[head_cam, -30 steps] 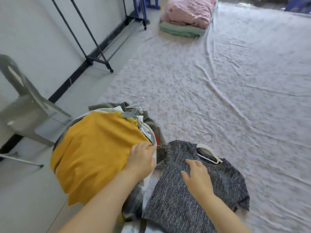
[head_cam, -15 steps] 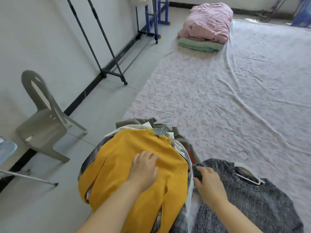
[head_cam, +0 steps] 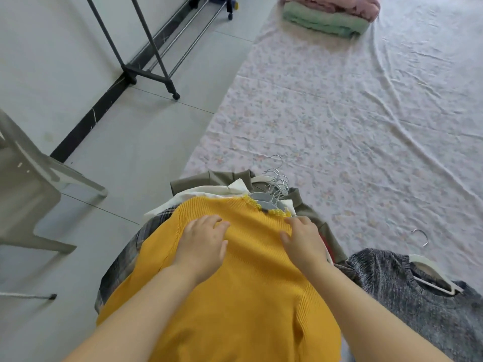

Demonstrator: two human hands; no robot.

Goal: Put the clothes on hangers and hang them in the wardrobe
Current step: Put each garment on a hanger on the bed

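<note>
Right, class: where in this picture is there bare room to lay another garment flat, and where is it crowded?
Free: the floral sheet between the hanger hooks and the folded blankets, and the tiled floor between the chair and the rack. Crowded: the near edge, where the left hand and right hand rest on the yellow sweater, beside the grey sweater.

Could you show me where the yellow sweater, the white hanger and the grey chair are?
yellow sweater [head_cam: 235, 296]: head view, ribbed front between the arms.
white hanger [head_cam: 423, 260]: head view, its sloping shoulder bar.
chair [head_cam: 26, 202]: head view, its seat.
</note>
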